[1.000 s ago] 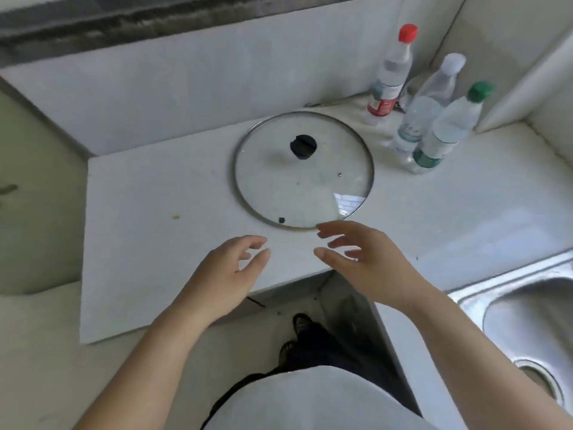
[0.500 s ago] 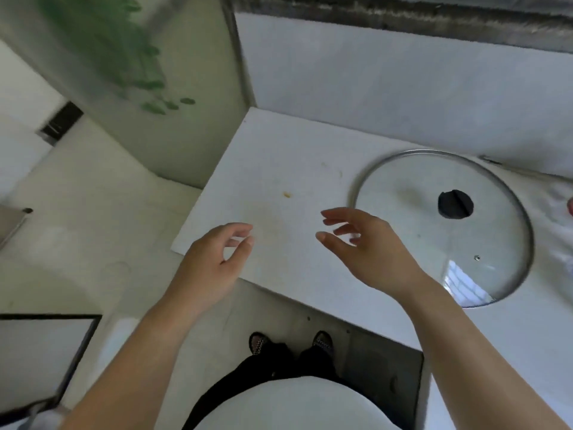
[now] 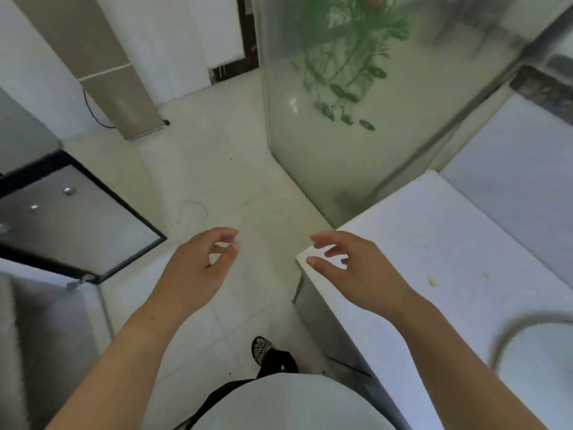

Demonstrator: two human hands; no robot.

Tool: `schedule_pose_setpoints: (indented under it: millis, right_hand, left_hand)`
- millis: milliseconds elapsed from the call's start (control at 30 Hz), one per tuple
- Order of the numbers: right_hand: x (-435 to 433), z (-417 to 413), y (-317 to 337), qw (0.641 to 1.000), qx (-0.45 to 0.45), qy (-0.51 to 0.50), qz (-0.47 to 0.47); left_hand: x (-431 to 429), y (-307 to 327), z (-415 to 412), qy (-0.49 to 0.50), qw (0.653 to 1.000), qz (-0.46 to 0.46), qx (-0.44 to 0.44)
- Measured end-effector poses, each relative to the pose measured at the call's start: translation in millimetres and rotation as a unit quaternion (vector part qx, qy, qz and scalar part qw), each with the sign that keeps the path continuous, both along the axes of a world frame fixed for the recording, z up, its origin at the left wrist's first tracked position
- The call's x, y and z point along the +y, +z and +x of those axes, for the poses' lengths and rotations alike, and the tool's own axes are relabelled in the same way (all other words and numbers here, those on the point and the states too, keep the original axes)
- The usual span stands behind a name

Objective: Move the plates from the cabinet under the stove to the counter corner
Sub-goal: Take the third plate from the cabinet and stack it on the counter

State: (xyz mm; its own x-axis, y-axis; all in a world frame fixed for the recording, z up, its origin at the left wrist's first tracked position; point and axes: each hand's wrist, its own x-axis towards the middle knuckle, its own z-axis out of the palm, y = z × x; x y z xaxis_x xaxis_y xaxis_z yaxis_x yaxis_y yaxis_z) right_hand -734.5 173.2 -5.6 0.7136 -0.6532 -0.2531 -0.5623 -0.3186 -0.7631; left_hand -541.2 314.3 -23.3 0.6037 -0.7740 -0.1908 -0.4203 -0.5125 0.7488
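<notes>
No plates are in view. My left hand (image 3: 198, 268) hovers over the floor tiles with its fingers loosely curled and apart, holding nothing. My right hand (image 3: 356, 268) is held above the near left corner of the white counter (image 3: 434, 243), fingers spread and empty. The rim of a glass pot lid (image 3: 508, 333) shows blurred at the right edge on that counter. On the left, a black-framed stove top (image 3: 77, 218) with small metal knobs sits on another unit.
A frosted glass panel with green leaf print (image 3: 335, 103) stands beyond the counter's end. The tiled floor (image 3: 217, 169) stretches between the two units toward a beige pillar (image 3: 124, 103) and a dark doorway. My sandalled foot (image 3: 263, 349) is on the floor below.
My view has swung left, away from the counter with the lid and bottles toward the floor and stove unit. Both hands stayed empty and moved off the counter's middle to its left corner.
</notes>
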Motion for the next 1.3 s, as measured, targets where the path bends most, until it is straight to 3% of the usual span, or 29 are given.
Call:
schedule_pose_setpoints:
  millis: [233,433,833,1067,1300]
  right_hand:
    - [11.5,123.0,16.2,0.99,-0.014,0.133,-0.036]
    - [49.9,215.6,9.6,0.955,0.006,0.294,-0.019]
    - [108.6,401.3,-9.3,0.851,0.007,0.525,0.034]
    - [108.3,508.6,-15.4,0.804,0.002,0.594,0.03]
    - [161.3,577.2,-21.8,0.738,0.019,0.673,0.054]
  left_hand:
    - [36.7,3.9,72.2,0.1,0.995,-0.011,-0.015]
    - [107.4,-1.1,103.1,0.247,0.968,0.012,-0.033]
    - [177.7,2.2,173.7,0.487,0.872,0.055,-0.011]
    - [178.7,1.3,232.4,0.567,0.821,0.072,0.0]
    - [228.0,0.4,260.0,0.673,0.737,0.065,0.01]
